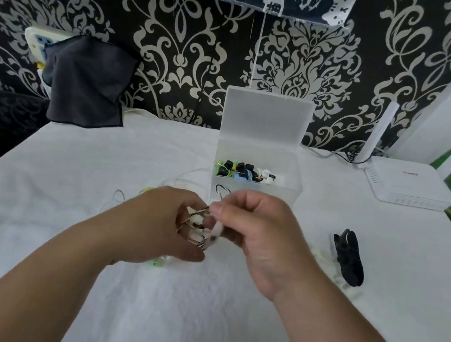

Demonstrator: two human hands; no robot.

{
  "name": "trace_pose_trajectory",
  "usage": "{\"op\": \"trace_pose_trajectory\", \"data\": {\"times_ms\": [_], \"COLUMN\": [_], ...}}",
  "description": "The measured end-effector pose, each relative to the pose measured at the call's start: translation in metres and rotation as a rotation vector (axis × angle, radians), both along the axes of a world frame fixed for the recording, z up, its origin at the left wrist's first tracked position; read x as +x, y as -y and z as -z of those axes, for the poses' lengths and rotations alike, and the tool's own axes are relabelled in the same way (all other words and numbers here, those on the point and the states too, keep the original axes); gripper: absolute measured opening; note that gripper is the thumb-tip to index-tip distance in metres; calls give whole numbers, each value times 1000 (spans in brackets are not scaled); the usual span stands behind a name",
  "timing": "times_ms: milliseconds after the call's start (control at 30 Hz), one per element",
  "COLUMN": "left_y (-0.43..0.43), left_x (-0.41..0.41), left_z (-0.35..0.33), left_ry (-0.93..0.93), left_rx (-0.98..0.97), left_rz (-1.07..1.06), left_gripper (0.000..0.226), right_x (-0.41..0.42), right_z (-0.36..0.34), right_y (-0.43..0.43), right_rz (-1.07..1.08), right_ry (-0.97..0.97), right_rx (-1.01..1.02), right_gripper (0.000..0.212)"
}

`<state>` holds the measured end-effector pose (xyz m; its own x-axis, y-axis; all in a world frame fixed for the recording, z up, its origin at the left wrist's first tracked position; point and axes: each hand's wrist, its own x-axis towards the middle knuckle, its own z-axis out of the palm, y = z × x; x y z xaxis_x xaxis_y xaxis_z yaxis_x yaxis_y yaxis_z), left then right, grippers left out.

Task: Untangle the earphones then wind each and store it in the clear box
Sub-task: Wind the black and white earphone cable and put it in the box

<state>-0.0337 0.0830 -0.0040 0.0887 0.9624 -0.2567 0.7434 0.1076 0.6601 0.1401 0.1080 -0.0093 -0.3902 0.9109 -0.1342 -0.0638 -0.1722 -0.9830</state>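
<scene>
A: Where is the earphone being wound?

B: The brown-and-white earphone (195,227) is a small coil held between both hands above the middle of the tabletop (194,315). It is just in front of the clear box (295,193), which stands open toward the far edge with wound earphones (240,171) inside.

A: What could go wrong from here?

B: I judge the loops could slide off the fingers and spring apart if the pull on the free end slackens. The loose earphones (156,263) lying under the left hand could also snag and get dragged along when the coil goes to the box.

A: And the hands?

B: The left hand (158,224) is curled, its fingers carrying the loops. The right hand (258,236) pinches the cord between thumb and forefinger, the other fingers folded in. A black object (348,258) lies apart toward the right edge.
</scene>
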Motion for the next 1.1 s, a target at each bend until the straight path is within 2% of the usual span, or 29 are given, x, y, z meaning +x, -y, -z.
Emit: {"op": "trace_pose_trajectory", "data": {"times_ms": [67,133,233,300,400,500,567,600,700,800,867,933,1033,1100], "left_y": [-1,-3,-6,-8,-10,-10,-9,-9,-10,-11,-10,-11,-10,-8], "left_x": [-1,-6,-15,-17,-16,-11,-10,-11,-12,-12,-14,-21,-29,-33], "left_z": [-5,-8,-11,-13,-15,-19,-20,-19,-17,-20,-21,-17,-13,-10], "left_ry": [118,164,152,167,147,181,287,379,587,749,680,454,81,-66], "left_rx": [-2,79,271,362,490,619,621,575,446,422,448,498,496,444], "left_rz": [-53,-165,-332,-423,-553,-600,-591,-586,-577,-593,-602,-585,-542,-526], "left_gripper": [25,11,15,17,16,14,14,13,15,20,17,19,21,18], "right_x": [11,22,36,42,45,41,39,39,36,34,32,30,31,31], "right_z": [-7,-12,-17,-19,-19,-16,-15,-14,-10,-12,-13,-14,-18,-21], "right_y": [-3,-7,-11,-12,-11,-9,-8,-8,-11,-12,-14,-14,-14,-14], "right_rz": [-26,-11,35,53,59,44,20,-1,-24,-3,19,67,160,187], "right_ry": [-118,-146,-100,2,287,484,514,531,619,570,362,156,74,28], "right_rx": [-62,-63,-24,5,109,180,171,162,184,179,102,25,42,69], "right_gripper": [24,27,24,22,30,30,9,7,25,25,25,24,20,22]}}
